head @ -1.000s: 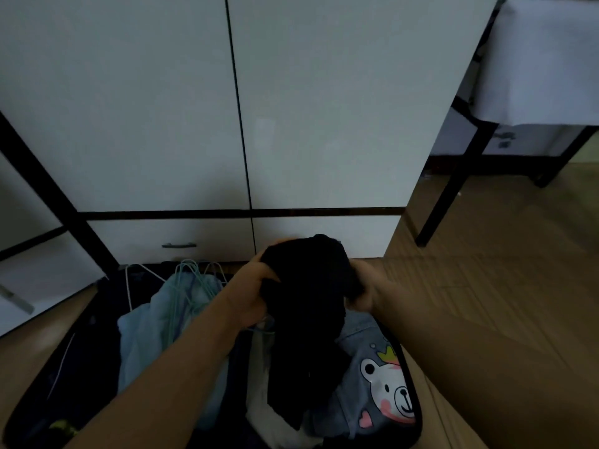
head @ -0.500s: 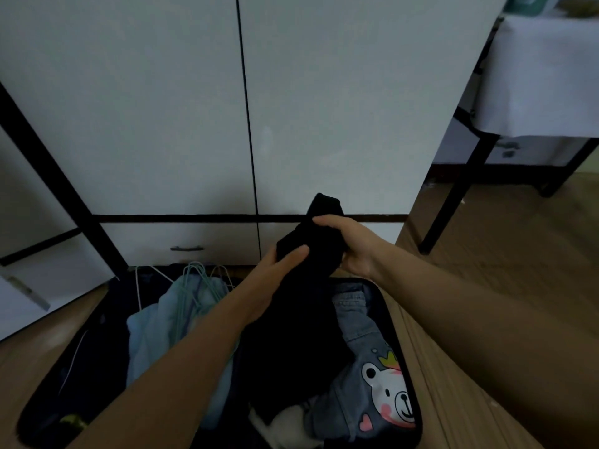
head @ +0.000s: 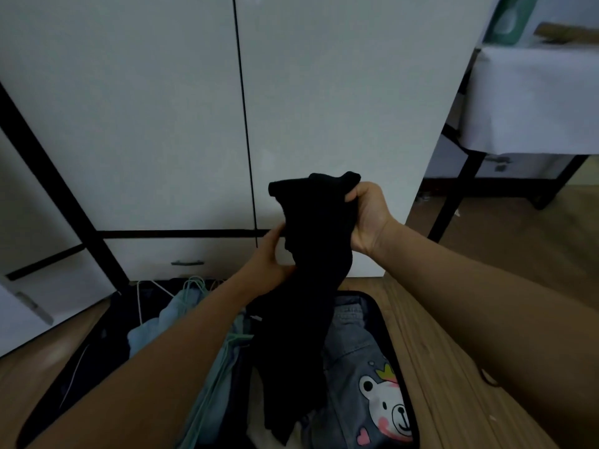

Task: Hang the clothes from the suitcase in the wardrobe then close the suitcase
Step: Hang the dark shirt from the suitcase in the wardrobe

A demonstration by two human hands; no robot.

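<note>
A black garment (head: 311, 286) is being gripped by both the right hand (head: 368, 215) and left hand (head: 269, 264) above the suitcase (head: 402, 367).

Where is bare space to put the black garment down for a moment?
Bare floor lies right of the suitcase, up to the table leg. The suitcase itself is crowded with jeans, light blue clothes and hangers.

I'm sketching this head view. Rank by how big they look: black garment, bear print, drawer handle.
1. Black garment, held up near the camera, so its size is flattered.
2. Bear print on the grey clothing.
3. Drawer handle, farther back.
</note>
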